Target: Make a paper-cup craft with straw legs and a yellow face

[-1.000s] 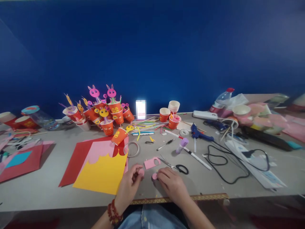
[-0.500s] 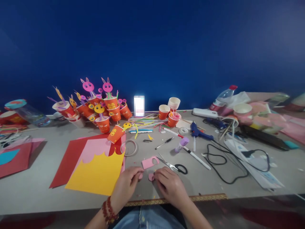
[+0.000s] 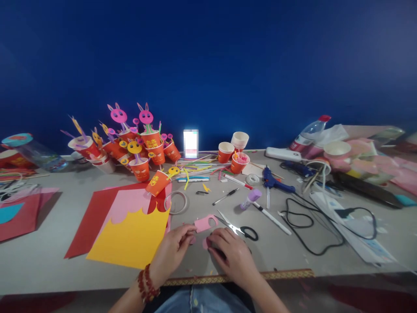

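Observation:
My left hand (image 3: 174, 248), with a red bead bracelet on its wrist, curls over the table with fingers closed. At its thumb and fingertips is a small pink paper circle (image 3: 193, 240). My right hand (image 3: 230, 248) is also closed, its fingertips on a second pink paper circle (image 3: 205, 243), partly covered. Just beyond the hands lies a pink paper scrap (image 3: 202, 224) with a round cut-out; my left fingertips come close to its left end. Black-handled scissors (image 3: 243, 229) lie spread beside the scrap, behind my right hand.
Yellow paper (image 3: 133, 239) overlaps red and pink sheets on the left. Decorated paper cups (image 3: 153, 143) stand behind them. A tape roll (image 3: 176, 203), purple glue stick (image 3: 249, 200), pens and a blue glue gun (image 3: 276, 182) lie ahead. Black cable (image 3: 312, 252) loops at right.
My left hand has shifted slightly, its fingers nearer the pink scrap's left end. My right fingers now cover more of the second circle. The view has moved slightly.

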### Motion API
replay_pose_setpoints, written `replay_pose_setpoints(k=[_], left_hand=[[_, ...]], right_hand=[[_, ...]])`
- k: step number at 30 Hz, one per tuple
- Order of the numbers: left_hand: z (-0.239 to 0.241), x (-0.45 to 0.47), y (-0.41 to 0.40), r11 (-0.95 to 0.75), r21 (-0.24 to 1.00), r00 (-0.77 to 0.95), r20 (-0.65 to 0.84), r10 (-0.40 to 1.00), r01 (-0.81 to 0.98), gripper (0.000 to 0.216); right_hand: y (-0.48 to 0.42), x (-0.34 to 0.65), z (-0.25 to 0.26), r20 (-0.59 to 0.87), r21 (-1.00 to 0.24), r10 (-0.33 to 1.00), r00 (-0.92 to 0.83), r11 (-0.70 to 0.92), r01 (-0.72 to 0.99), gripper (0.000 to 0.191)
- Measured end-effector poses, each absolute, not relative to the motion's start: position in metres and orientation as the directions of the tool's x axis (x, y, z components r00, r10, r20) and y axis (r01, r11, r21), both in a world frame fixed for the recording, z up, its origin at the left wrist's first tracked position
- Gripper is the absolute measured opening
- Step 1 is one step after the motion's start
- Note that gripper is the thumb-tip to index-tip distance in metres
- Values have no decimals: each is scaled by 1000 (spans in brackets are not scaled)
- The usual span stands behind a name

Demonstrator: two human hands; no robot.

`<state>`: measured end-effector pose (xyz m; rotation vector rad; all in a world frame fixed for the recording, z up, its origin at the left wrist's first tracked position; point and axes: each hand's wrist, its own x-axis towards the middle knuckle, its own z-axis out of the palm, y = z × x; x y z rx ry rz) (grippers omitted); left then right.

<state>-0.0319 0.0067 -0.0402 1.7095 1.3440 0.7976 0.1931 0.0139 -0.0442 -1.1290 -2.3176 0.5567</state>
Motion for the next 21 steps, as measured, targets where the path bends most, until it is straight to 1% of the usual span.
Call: replay_pose_setpoints(k=[2, 5, 7, 10, 13, 17, 19, 21], left_hand=[[-41, -34, 6, -114, 886, 220, 14, 975, 450, 25], [-42, -36, 3, -162, 851, 203, 67, 977, 500, 22], [-44, -38, 1, -230, 817, 239, 117, 964, 529, 21], [-47, -41, -3, -371, 760, 343, 206, 916, 534, 25], [-48, -42, -7, -456, 703, 432, 231, 872, 545, 38], [-45, -41, -10, -479, 692, 471, 223, 854, 541, 66], [-44, -41, -11, -478, 695, 461, 232, 856, 538, 72], [-45, -41, -13, -468, 695, 446, 233, 864, 545, 73]], right_hand=[[14, 190, -41, 216, -541, 822, -527, 550, 636, 16], [13, 186, -36, 154, -517, 834, -529, 525, 676, 15], [14, 184, -34, 132, -502, 843, -521, 510, 699, 14], [16, 181, -35, 119, -491, 855, -505, 493, 718, 16], [16, 179, -37, 124, -486, 864, -489, 482, 729, 17], [14, 179, -39, 136, -498, 876, -462, 464, 733, 15], [14, 179, -39, 135, -499, 882, -452, 455, 738, 15], [14, 179, -40, 136, -496, 883, -449, 453, 741, 16]])
